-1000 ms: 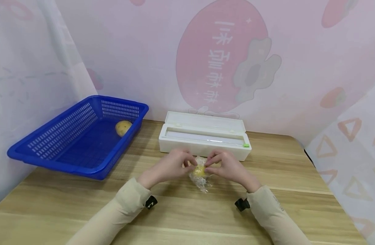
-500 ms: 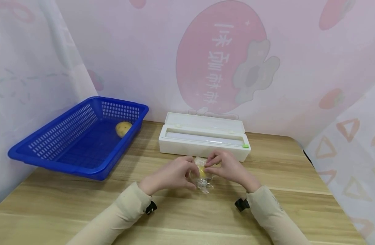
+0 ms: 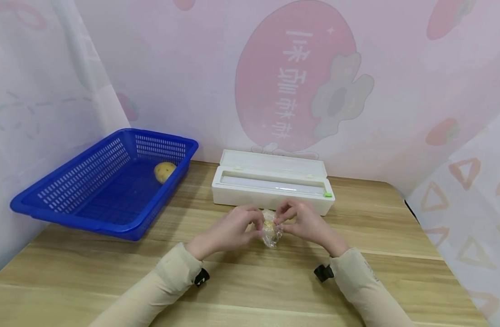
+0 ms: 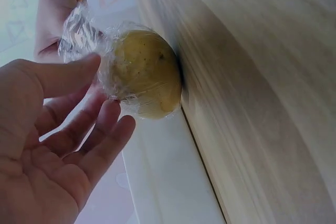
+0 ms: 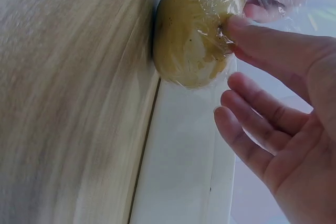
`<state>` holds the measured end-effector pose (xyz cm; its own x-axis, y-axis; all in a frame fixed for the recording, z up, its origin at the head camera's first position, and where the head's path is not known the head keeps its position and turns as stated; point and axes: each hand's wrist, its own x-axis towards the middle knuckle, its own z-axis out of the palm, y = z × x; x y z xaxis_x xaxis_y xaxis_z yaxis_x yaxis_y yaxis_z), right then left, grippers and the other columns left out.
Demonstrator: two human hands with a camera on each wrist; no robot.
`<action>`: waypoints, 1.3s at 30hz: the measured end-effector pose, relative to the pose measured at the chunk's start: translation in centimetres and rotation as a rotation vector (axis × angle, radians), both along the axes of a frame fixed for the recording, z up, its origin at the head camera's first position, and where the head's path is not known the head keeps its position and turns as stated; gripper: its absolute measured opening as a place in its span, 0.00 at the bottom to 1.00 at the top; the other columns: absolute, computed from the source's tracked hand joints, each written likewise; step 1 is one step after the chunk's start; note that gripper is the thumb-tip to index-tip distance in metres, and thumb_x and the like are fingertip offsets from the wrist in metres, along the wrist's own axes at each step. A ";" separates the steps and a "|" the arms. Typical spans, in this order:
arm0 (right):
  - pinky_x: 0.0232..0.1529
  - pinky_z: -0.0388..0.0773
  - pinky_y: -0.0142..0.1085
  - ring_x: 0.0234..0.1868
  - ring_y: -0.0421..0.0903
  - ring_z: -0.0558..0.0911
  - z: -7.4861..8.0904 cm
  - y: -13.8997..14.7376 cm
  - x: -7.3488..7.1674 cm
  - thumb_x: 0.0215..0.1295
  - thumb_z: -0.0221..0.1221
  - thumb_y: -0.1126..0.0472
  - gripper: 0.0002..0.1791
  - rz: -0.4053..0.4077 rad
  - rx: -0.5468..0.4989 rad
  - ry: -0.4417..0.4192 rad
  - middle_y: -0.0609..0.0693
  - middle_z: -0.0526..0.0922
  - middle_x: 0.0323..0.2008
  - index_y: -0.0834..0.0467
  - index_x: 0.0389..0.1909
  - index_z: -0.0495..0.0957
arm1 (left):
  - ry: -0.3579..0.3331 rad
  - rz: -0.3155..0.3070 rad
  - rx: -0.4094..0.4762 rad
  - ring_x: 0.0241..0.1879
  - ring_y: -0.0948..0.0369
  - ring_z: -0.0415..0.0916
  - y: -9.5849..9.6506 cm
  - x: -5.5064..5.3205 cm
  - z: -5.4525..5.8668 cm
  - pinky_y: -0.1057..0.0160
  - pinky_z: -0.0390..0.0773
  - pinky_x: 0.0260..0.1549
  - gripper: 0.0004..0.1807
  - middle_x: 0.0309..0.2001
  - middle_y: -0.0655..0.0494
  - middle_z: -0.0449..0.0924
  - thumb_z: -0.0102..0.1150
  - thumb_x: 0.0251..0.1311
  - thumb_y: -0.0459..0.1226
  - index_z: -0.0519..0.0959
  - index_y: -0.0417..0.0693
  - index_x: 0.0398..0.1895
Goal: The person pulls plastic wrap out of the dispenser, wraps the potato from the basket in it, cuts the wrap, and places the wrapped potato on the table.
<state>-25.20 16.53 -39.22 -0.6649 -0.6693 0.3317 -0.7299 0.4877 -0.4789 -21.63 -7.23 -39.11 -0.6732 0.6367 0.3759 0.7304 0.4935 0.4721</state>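
Left hand (image 3: 233, 227) curved, right hand (image 3: 303, 225) pinching, forearms (image 3: 153, 286) converging

Wrapped potato (image 3: 269, 230) before box (image 3: 250, 197), basket (image 3: 115, 193) left

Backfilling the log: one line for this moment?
left hand: at film | right hand: pinches film | wrapped potato: on table | basket: bare potato inside | white box: lid open

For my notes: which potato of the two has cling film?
The potato on the table, between the left hand and the right hand; the other potato, in the blue basket, looks bare.
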 end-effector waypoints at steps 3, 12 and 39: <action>0.47 0.78 0.43 0.47 0.50 0.80 -0.1 0.0 -0.1 0.49 0.76 0.63 0.09 0.030 0.008 0.039 0.54 0.81 0.49 0.58 0.33 0.89 | 0.000 0.004 0.031 0.36 0.61 0.77 0.0 -0.1 0.0 0.63 0.78 0.40 0.08 0.33 0.60 0.78 0.67 0.56 0.28 0.78 0.48 0.28; 0.56 0.73 0.39 0.57 0.49 0.78 -0.6 -0.1 0.9 0.38 0.80 0.51 0.38 0.046 0.071 0.055 0.54 0.80 0.57 0.63 0.52 0.82 | -0.047 0.049 0.097 0.34 0.64 0.78 -0.3 -0.5 -0.1 0.65 0.79 0.39 0.04 0.30 0.59 0.81 0.68 0.56 0.28 0.81 0.43 0.30; 0.34 0.83 0.43 0.34 0.42 0.85 -0.3 -1.1 1.0 0.50 0.75 0.65 0.05 -0.082 -0.111 0.063 0.46 0.87 0.29 0.57 0.26 0.87 | -0.258 -0.090 0.145 0.42 0.56 0.81 -0.6 -0.7 0.2 0.68 0.80 0.39 0.13 0.37 0.51 0.84 0.65 0.51 0.17 0.83 0.37 0.38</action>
<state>-24.18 15.38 -39.55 -0.6909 -0.5710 0.4435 -0.7205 0.4934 -0.4873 -22.32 -7.80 -38.89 -0.7018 0.6502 0.2913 0.6152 0.3469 0.7080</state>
